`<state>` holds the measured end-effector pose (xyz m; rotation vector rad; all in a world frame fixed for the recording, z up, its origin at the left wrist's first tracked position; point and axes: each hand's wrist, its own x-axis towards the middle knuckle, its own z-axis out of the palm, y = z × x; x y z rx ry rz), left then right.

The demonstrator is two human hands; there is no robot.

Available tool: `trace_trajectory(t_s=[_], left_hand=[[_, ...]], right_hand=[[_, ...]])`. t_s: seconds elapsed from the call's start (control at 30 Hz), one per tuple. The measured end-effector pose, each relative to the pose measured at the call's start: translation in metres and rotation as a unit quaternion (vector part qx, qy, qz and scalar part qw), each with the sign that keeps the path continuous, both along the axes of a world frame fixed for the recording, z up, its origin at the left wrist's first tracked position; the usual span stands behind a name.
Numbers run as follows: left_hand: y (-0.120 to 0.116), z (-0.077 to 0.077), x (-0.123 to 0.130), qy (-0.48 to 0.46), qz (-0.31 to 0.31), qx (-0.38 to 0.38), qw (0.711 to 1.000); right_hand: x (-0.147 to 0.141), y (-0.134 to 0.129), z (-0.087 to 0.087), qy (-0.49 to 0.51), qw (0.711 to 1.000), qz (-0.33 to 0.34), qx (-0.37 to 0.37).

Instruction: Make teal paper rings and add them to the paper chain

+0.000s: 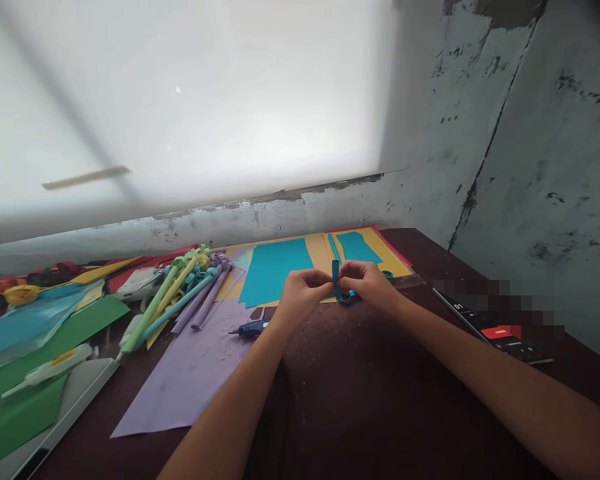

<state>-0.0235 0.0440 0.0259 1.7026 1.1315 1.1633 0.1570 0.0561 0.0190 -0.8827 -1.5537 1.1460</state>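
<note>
My left hand [304, 293] and my right hand [367, 280] meet above the near part of the table, fingertips pinched together. Between them is a teal paper strip [335, 270], its top end standing upright and its lower part curled into a loop under the fingers. Both hands grip this strip. Just behind them lie a large teal paper sheet [275, 267] and some smaller teal paper pieces [360, 247]. Left of my left wrist, a dark blue glue gun [253, 328] rests partly on a lilac paper sheet [190, 373].
Rolled paper tubes with curled tops [180, 293] lie to the left. Beyond them are green paper [75, 327], a white tool with an orange part [60, 363] and a pale flat device [75, 413]. A black calendar-like item [490, 327] sits at the right edge of the dark table [360, 400].
</note>
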Motion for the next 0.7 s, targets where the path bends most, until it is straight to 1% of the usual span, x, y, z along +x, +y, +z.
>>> trace_trajectory(t_s=[0.13,0.27,0.33,0.47,0.63,0.7], left_hand=[[0.0,-0.0009,0.0,-0.018,0.004,-0.005,1.0],[0.0,-0.0004,-0.0002,-0.028,-0.009,-0.038,0.999],[0.0003,-0.0004,-0.0002,-0.038,-0.014,-0.036,0.999],[0.0011,-0.0013,0.0004,-0.049,-0.004,-0.017,0.999],[0.0003,0.0005,0.0013,-0.033,-0.004,-0.033,0.999],[-0.0001,0.001,0.0015,-0.033,-0.002,-0.03,0.999]], right_hand=[[0.0002,-0.0006,0.0008,-0.007,1.0,0.016,-0.015],[-0.0006,-0.002,0.0005,-0.006,1.0,-0.001,0.016],[-0.001,-0.0024,0.0005,-0.001,1.0,0.001,0.016],[-0.0008,-0.002,0.0005,0.003,1.0,0.015,-0.01],[-0.0011,-0.0035,0.0015,-0.004,1.0,-0.003,0.02],[-0.0016,-0.0041,0.0018,0.007,1.0,-0.002,0.016]])
